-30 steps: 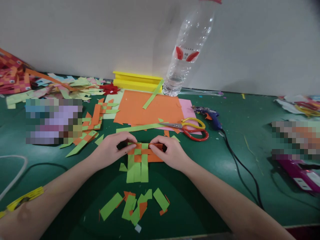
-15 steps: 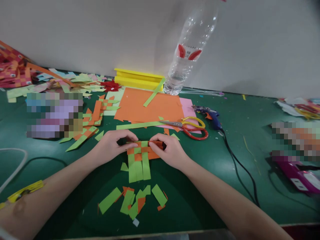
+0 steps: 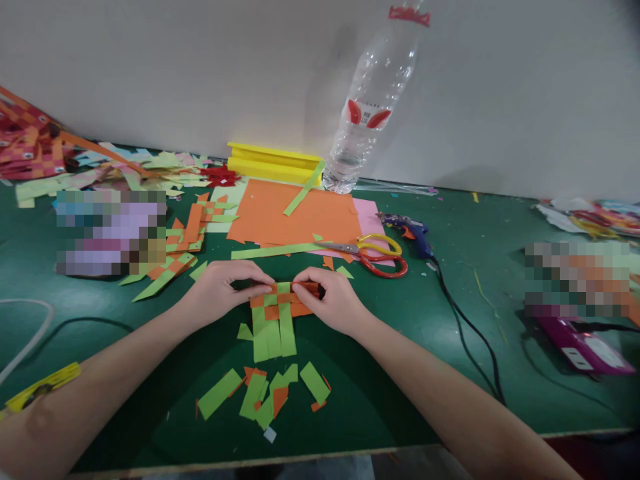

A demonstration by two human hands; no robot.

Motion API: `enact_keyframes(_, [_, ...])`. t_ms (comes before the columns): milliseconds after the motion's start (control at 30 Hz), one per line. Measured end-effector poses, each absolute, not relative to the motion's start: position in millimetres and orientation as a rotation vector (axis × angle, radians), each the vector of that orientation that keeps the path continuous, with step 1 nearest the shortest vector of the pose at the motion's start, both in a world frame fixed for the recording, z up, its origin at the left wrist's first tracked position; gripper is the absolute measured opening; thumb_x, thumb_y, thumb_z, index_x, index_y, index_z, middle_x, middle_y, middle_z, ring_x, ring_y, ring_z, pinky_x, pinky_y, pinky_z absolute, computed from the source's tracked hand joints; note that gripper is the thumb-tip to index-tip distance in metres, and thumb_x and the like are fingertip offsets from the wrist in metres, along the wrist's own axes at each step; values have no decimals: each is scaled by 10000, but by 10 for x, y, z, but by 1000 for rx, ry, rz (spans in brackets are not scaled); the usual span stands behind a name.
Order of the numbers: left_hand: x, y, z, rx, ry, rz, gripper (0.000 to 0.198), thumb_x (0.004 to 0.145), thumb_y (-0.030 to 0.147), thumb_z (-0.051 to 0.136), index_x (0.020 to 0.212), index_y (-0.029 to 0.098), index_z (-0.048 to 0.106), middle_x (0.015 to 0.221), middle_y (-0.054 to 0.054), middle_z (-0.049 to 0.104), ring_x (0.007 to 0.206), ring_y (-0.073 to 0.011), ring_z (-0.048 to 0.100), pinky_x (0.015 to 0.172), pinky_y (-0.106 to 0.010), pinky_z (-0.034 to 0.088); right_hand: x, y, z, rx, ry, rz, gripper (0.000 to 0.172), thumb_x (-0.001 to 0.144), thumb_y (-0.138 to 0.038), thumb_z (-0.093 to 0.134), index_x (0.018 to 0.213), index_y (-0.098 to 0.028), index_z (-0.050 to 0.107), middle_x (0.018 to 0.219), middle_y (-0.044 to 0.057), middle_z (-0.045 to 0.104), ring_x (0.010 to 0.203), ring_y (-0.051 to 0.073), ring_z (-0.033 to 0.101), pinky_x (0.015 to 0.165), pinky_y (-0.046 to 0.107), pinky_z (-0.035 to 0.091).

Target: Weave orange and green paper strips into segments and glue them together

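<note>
head view, with a small woven piece of green and orange paper strips [image 3: 271,313] as the clock's centre, flat on a green table [image 3: 475,373]. the left hand [image 3: 225,285], at ten o'clock, pinches its upper left edge between thumb and finger; the right hand [image 3: 333,300], at three o'clock, pinches the orange strips near the upper right. loose green ends point to six o'clock, with cut scraps [image 3: 220,393] beyond. the weave looks very light, thin and bendable, likely to crease or slide apart, so the crossed part is the safer hold, rather than the free ends. scissors [image 3: 354,249] and a blue glue gun [image 3: 415,230] lie towards two o'clock. at one o'clock, a clear bottle [image 3: 356,143] bears a label [image 3: 368,117] with red leaf-like shapes; its small dark print is too blurred to read.
</note>
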State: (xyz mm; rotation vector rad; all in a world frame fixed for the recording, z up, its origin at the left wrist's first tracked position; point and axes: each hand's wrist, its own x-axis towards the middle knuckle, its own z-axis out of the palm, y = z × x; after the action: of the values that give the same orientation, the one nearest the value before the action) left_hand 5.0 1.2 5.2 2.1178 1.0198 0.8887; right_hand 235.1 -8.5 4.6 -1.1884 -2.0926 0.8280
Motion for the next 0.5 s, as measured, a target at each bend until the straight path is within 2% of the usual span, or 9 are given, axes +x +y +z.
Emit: enact_keyframes(500, [61,17,72,2071,1008,873,130,841,317,658,800,211,720,797,-8,731,705,-131,670,651,-203,520,2343,-96,9,-1169,-2087,850,145,876,-244,531,796,-176,631,695,-6,610,572,86,481,545,214,372])
